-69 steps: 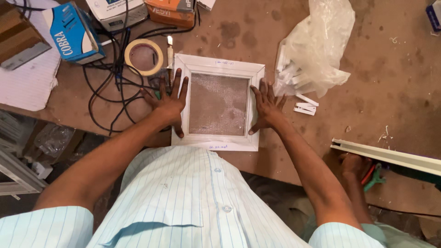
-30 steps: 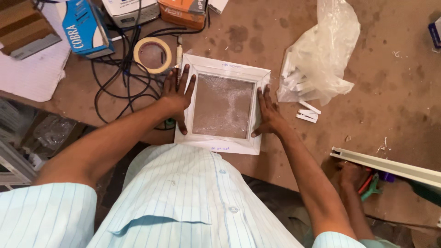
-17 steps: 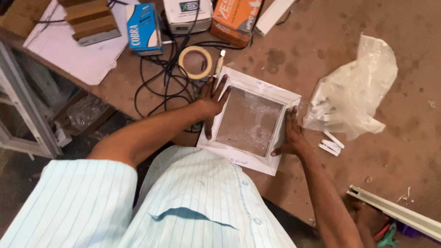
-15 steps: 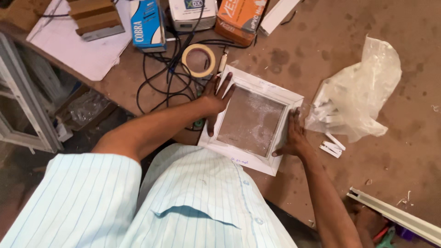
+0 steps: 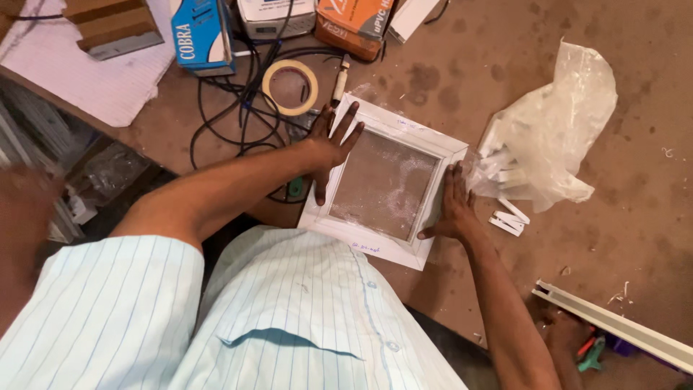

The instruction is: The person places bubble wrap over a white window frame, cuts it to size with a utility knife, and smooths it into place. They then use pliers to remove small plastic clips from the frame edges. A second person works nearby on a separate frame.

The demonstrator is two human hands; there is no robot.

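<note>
A small white square frame (image 5: pixel 372 249) with a mesh panel in its middle lies flat on the brown tabletop (image 5: pixel 635 195), turned a little clockwise. My left hand (image 5: pixel 328 148) lies flat on the frame's left bar, fingers spread. My right hand (image 5: pixel 453 206) presses flat against the frame's right bar. Neither hand grips anything.
A clear plastic bag of white parts (image 5: pixel 548 141) lies right of the frame, with loose white clips (image 5: pixel 509 220) beside it. A tape roll (image 5: pixel 290 87), black cables (image 5: pixel 231 119), boxes (image 5: pixel 201 35) and a white sheet (image 5: pixel 86 83) sit at the back left. A white profile strip (image 5: pixel 621 328) lies lower right.
The view has swung left and tilted, so the frame appears rotated. Both hands have stayed pressed on the frame's two sides.
</note>
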